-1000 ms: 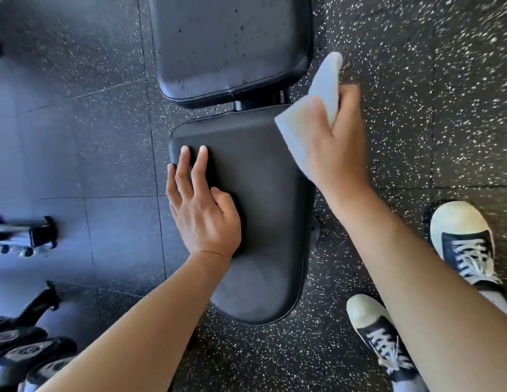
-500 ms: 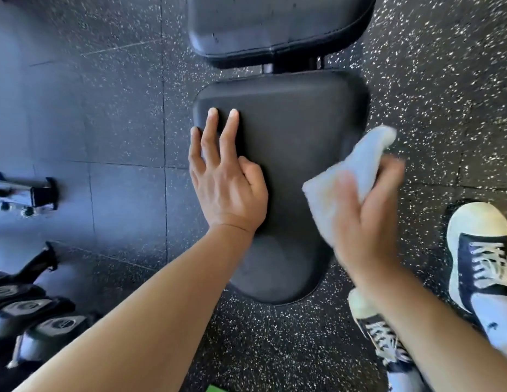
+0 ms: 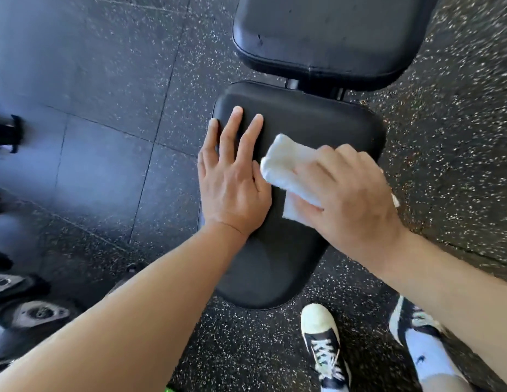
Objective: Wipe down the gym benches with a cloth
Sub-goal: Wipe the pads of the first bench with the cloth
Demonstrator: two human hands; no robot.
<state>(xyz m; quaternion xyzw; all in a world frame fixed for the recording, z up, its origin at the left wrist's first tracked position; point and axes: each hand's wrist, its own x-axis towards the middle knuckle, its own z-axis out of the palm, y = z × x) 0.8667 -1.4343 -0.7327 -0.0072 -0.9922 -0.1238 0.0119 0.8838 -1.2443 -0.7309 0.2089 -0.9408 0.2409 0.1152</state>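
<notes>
A black padded bench seat (image 3: pixel 326 120) fills the middle of the view, with the black back pad (image 3: pixel 331 32) beyond it. My left hand (image 3: pixel 232 176) lies flat on the seat's left side, fingers spread. My right hand (image 3: pixel 348 199) grips a folded white cloth (image 3: pixel 286 162) and presses it onto the middle of the seat, right beside my left thumb. Part of the cloth is hidden under my fingers.
Speckled black rubber floor tiles (image 3: pixel 105 108) surround the bench. Dumbbells (image 3: pixel 31 315) lie at the lower left, and a dark metal piece (image 3: pixel 6 132) sits at the left edge. My two sneakers (image 3: pixel 326 343) stand on the floor just below the seat's narrow end.
My right hand brought the cloth down from the air at the seat's right side onto the seat surface, next to my left hand. The left hand stayed planted. The view shifted.
</notes>
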